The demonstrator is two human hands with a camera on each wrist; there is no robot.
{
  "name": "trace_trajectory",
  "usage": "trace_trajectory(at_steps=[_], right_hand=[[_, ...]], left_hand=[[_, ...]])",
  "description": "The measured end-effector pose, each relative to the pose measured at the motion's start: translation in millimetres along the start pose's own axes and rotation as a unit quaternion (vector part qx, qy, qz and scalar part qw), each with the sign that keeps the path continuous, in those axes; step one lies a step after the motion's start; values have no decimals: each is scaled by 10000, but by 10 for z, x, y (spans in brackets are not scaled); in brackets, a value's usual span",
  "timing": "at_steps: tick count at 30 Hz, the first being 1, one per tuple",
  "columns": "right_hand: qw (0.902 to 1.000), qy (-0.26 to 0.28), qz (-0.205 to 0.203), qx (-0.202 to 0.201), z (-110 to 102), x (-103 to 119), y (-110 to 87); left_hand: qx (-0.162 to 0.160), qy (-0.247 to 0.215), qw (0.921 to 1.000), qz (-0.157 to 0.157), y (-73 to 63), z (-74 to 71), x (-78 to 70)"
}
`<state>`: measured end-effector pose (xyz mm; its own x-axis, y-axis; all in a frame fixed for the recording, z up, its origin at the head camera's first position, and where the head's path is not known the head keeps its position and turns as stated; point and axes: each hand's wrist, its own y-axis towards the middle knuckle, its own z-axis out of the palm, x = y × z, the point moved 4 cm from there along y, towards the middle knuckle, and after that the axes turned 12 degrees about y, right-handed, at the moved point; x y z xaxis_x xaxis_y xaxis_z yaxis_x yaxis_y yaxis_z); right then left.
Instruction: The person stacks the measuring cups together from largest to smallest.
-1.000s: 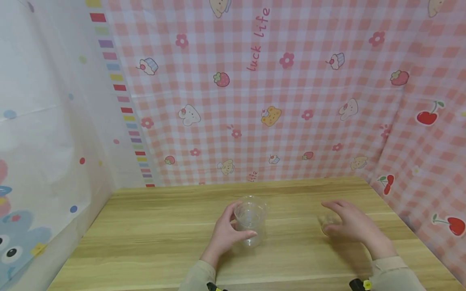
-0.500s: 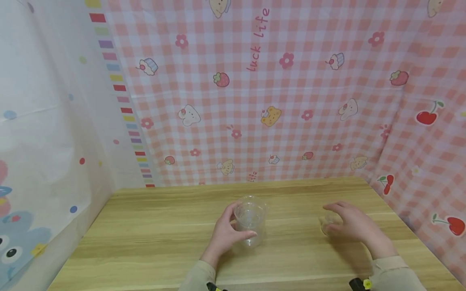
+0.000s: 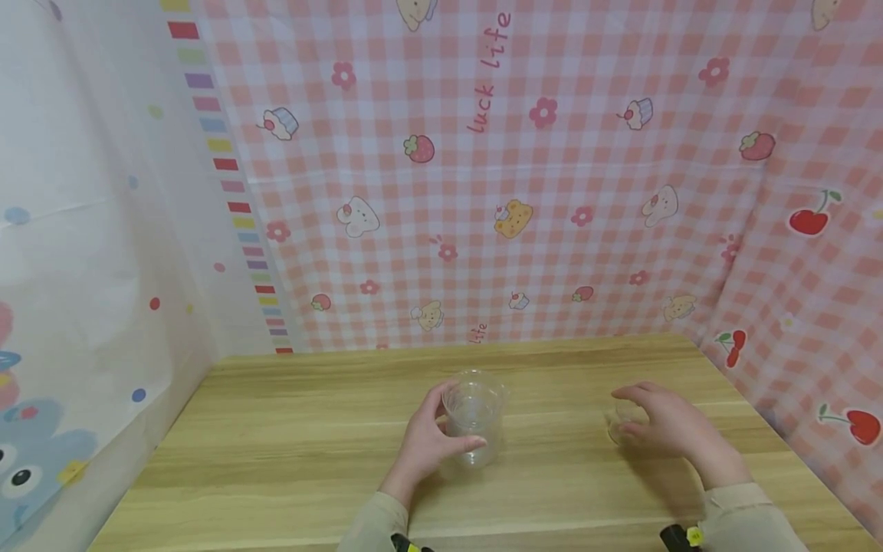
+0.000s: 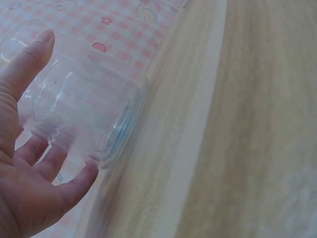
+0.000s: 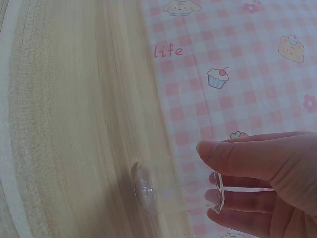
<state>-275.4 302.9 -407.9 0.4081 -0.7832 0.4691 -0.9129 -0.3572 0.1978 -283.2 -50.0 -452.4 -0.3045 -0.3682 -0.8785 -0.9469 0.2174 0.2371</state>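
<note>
In the head view, a tall clear plastic cup (image 3: 476, 454) stands upright at the middle of the wooden table. Fingers and thumb of my left hand (image 3: 426, 443) curl round its side. The left wrist view shows the cup's base (image 4: 126, 126) against the tabletop; an inner line shows through its wall, and I cannot tell whether another cup is nested inside. Farther right, my right hand (image 3: 669, 423) holds a smaller clear cup (image 3: 614, 431) between thumb and fingers. Its round base (image 5: 144, 189) faces the tabletop in the right wrist view, while the thin wall is hard to make out.
The wooden table (image 3: 290, 437) reaches back to a pink checked cloth (image 3: 469, 184). A white printed cloth (image 3: 90, 199) hangs at the left and a cherry-patterned cloth (image 3: 814, 307) at the right. Bare wood lies between the two cups.
</note>
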Motion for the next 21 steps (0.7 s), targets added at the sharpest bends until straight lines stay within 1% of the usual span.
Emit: trace_trajectory(at_steps=[4,5,10,15,21], right_hand=[[10000,-6,30,26,3,-1,-1],[10000,-16,36,31,3,1,-2],[9999,-48,37,90,-5,24,-1],[9998,-38,93,198,-12,28,5],[9998,-42,42,202,-12,20,8]], left_hand=[[11,-16,10000,-42,-73,-58,-208],[8,-36,10000,-27,-81,-67,-226],[-12,-85,10000,20,-69,-58,-195],[-44,-33,10000,-30,-59,-41,-168],[-60,73,9999,-79,-23,3,-64]])
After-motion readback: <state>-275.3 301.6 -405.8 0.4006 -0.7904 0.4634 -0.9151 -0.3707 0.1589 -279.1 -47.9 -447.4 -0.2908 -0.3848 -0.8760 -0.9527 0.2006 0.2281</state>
